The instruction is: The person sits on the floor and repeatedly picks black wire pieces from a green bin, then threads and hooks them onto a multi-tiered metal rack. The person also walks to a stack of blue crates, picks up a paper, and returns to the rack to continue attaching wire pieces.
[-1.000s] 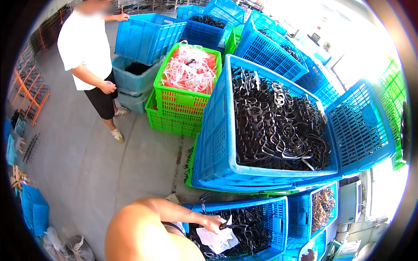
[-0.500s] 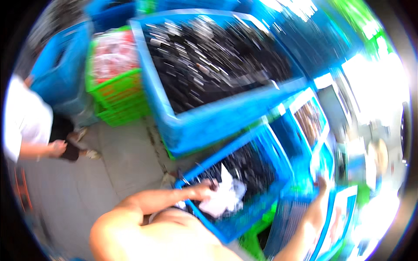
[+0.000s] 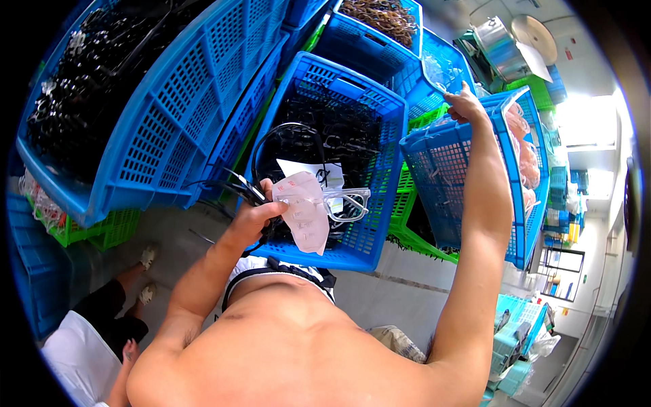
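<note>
My left hand (image 3: 261, 210) is closed around a pinkish paper slip (image 3: 302, 214), with dark eyeglass frames (image 3: 254, 193) bunched at the fingers. A clear eyeglass frame (image 3: 352, 205) pokes out beyond the slip, and a white sheet (image 3: 330, 175) shows behind it. They are held over a blue crate (image 3: 356, 254) filled with black eyeglass frames (image 3: 339, 129). Stretched far forward, my right hand (image 3: 464, 105) has its fingers apart, close to a blue bin (image 3: 444, 51) with clear plastic bags (image 3: 441, 71) inside. Nothing shows in its grasp.
A large blue crate (image 3: 169, 108) of black pieces rises at the left. Brown pieces (image 3: 383, 20) fill a crate at the back. A tilted blue crate (image 3: 434, 183) with pink bagged items (image 3: 525, 152) is at my right. Another person (image 3: 88, 356) is at lower left.
The view has swung to the right and sharpened from a blur. My right hand is now farther forward, by the back bin. The left hand still grips the paper slip over the crate.
</note>
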The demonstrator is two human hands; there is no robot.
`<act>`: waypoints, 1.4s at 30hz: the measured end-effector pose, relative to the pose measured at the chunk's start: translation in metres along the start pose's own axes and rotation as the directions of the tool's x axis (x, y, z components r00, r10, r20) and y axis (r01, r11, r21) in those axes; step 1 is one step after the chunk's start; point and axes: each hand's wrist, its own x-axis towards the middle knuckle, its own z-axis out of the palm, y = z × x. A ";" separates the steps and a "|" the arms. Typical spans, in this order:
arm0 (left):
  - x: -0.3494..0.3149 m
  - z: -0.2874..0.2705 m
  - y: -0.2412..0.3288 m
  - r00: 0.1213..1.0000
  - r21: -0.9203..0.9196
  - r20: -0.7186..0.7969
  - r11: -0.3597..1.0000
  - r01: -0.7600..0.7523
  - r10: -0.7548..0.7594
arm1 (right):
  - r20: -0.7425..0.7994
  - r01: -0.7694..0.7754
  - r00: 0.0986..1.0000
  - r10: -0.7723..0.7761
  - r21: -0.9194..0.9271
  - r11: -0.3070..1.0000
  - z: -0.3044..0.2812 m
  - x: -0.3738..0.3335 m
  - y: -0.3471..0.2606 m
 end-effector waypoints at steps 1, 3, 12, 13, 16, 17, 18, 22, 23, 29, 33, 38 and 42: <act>0.003 0.001 0.000 1.000 0.002 -0.017 1.000 0.019 -0.019 | 0.019 -0.020 1.000 0.019 0.043 0.999 -0.002 0.001 0.003; 0.006 0.003 -0.002 1.000 0.048 0.011 0.999 0.011 -0.011 | 0.013 -0.031 0.999 0.031 0.036 0.999 -0.005 0.005 0.008; 0.027 -0.014 -0.031 0.993 0.044 -0.073 0.994 0.101 -0.098 | 0.033 -0.110 0.993 0.110 -0.011 0.994 -0.005 0.023 0.010; 0.029 -0.017 -0.034 0.988 0.060 -0.082 0.989 0.135 -0.130 | 0.068 -0.131 0.989 0.130 0.007 0.991 -0.004 0.025 0.009; 0.029 -0.024 -0.037 0.991 0.050 -0.029 0.990 0.129 -0.128 | 0.099 -0.156 0.982 0.158 -0.027 0.987 -0.003 0.028 0.006; 0.029 -0.025 -0.037 0.992 0.050 -0.030 0.991 0.124 -0.123 | 0.101 -0.162 0.981 0.165 -0.037 0.986 -0.003 0.030 0.005; 0.028 -0.027 -0.037 0.989 0.056 -0.036 0.987 0.149 -0.147 | 0.107 -0.170 0.979 0.174 -0.047 0.984 -0.003 0.031 0.005; 0.030 -0.035 -0.037 0.986 0.054 -0.034 0.985 0.166 -0.164 | 0.146 -0.195 0.968 0.203 -0.061 0.979 -0.004 0.041 0.005; 0.032 -0.038 -0.037 0.983 0.052 -0.028 0.981 0.185 -0.183 | 0.155 -0.198 0.966 0.207 -0.067 0.978 -0.005 0.043 0.005; 0.034 -0.049 -0.042 0.983 0.032 -0.052 0.983 0.180 -0.178 | 0.150 -0.202 0.967 0.208 -0.051 0.978 -0.019 0.059 0.000; 0.029 -0.049 -0.041 0.990 0.027 -0.084 0.993 0.119 -0.116 | 0.184 -0.214 0.962 0.203 0.040 0.976 -0.026 0.057 -0.007; 0.026 -0.048 -0.039 0.984 0.036 -0.122 0.991 0.132 -0.127 | 0.148 -0.165 0.974 0.172 -0.059 0.985 -0.032 0.051 -0.016; 0.025 -0.048 -0.040 0.984 0.072 -0.109 0.986 0.148 -0.139 | 0.199 -0.176 0.960 0.195 -0.111 0.978 -0.040 0.052 -0.018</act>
